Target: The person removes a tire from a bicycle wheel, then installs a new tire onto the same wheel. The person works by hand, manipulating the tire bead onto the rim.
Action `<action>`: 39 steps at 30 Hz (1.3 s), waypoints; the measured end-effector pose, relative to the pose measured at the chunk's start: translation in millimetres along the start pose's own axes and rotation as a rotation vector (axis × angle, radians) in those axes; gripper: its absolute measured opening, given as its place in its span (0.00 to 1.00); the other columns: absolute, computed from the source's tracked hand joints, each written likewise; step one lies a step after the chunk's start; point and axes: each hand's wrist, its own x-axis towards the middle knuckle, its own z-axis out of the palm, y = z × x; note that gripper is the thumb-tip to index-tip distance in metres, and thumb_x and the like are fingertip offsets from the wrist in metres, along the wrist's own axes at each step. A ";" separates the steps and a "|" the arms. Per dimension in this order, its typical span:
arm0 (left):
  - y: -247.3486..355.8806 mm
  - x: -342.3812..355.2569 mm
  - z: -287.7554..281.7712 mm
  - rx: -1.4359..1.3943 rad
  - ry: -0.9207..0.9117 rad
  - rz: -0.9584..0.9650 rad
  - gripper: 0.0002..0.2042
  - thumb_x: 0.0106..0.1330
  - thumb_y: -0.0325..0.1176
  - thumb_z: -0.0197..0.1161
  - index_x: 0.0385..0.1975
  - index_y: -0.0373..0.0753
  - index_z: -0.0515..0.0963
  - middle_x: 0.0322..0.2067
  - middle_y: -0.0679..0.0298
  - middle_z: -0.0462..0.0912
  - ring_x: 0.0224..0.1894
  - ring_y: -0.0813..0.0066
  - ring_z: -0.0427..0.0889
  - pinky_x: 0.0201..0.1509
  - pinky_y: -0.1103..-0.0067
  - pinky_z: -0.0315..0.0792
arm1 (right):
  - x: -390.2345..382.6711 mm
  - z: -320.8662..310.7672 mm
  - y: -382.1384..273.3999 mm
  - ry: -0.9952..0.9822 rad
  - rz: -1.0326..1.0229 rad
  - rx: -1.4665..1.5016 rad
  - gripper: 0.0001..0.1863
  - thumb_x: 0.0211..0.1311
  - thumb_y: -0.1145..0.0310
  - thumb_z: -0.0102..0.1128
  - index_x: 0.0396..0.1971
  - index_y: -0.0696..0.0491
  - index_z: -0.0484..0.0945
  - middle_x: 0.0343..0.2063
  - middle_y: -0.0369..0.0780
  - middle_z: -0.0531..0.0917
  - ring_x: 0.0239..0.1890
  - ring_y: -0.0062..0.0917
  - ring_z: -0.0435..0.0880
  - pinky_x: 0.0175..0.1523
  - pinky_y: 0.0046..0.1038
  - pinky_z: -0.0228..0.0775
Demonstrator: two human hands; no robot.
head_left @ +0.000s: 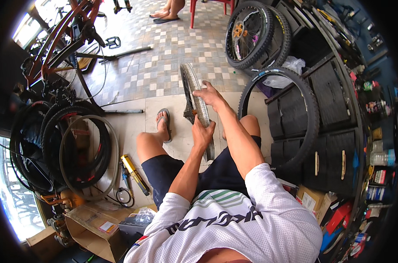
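A bicycle wheel [189, 70] stands almost edge-on between my knees, its pale, patterned outer band facing up and a dark cassette [189, 111] at its hub. My left hand [202, 133] grips the band on the near side, below the hub. Higher up, my right hand [209, 95] holds the same band, fingers over its side. A loose black tyre [309, 109] leans against dark drawers just right of my right leg.
Bicycle frame [54, 52], tyres [28, 149] and a yellow pump [133, 173] lie left. Cardboard box [89, 223] sits lower left; two wheels [264, 39] lean upper right; drawers [330, 162] line the right. Another person's feet [166, 17] show beyond, by a red chair [193, 13].
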 end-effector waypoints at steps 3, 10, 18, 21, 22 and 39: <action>3.9 8.4 6.4 0.018 -0.029 -0.021 0.21 0.56 0.31 0.67 0.46 0.26 0.74 0.31 0.46 0.85 0.32 0.52 0.86 0.40 0.64 0.78 | -4.1 -7.4 4.9 0.042 -0.016 -0.016 0.56 0.56 0.61 0.75 0.78 0.59 0.47 0.60 0.54 0.78 0.61 0.39 0.79 0.67 0.36 0.69; -7.1 23.3 23.8 -0.012 0.061 0.054 0.22 0.57 0.34 0.70 0.47 0.30 0.72 0.30 0.42 0.84 0.34 0.43 0.86 0.40 0.60 0.77 | -23.8 -16.1 11.9 0.075 -0.052 -0.124 0.57 0.54 0.60 0.76 0.78 0.59 0.48 0.66 0.58 0.70 0.63 0.44 0.77 0.68 0.38 0.68; -8.1 64.2 26.9 -0.061 0.036 0.091 0.32 0.57 0.37 0.76 0.55 0.27 0.66 0.38 0.38 0.84 0.42 0.41 0.86 0.47 0.61 0.77 | -34.8 -14.8 -24.1 0.210 -0.233 -0.572 0.51 0.53 0.53 0.74 0.73 0.58 0.59 0.63 0.61 0.73 0.65 0.54 0.74 0.68 0.43 0.69; -3.4 69.6 26.7 -0.175 -0.132 0.134 0.42 0.56 0.39 0.78 0.64 0.26 0.60 0.57 0.36 0.75 0.60 0.47 0.77 0.61 0.63 0.72 | -18.7 -12.6 -41.4 0.314 -0.252 -0.642 0.49 0.55 0.45 0.72 0.70 0.57 0.65 0.62 0.57 0.76 0.64 0.50 0.76 0.66 0.44 0.71; -5.8 70.1 27.4 -0.207 -0.182 0.222 0.41 0.57 0.38 0.76 0.66 0.28 0.61 0.59 0.39 0.73 0.61 0.49 0.76 0.62 0.64 0.71 | -13.6 -12.8 -47.0 0.244 -0.212 -0.732 0.47 0.54 0.45 0.73 0.69 0.57 0.66 0.60 0.56 0.77 0.63 0.49 0.77 0.65 0.44 0.72; 23.7 134.1 -101.2 0.580 0.034 0.483 0.42 0.56 0.35 0.76 0.72 0.42 0.63 0.65 0.43 0.68 0.67 0.45 0.68 0.70 0.60 0.65 | 31.4 -50.2 -75.4 -0.056 -0.450 -1.136 0.36 0.54 0.56 0.75 0.65 0.46 0.76 0.58 0.45 0.79 0.63 0.41 0.77 0.67 0.40 0.71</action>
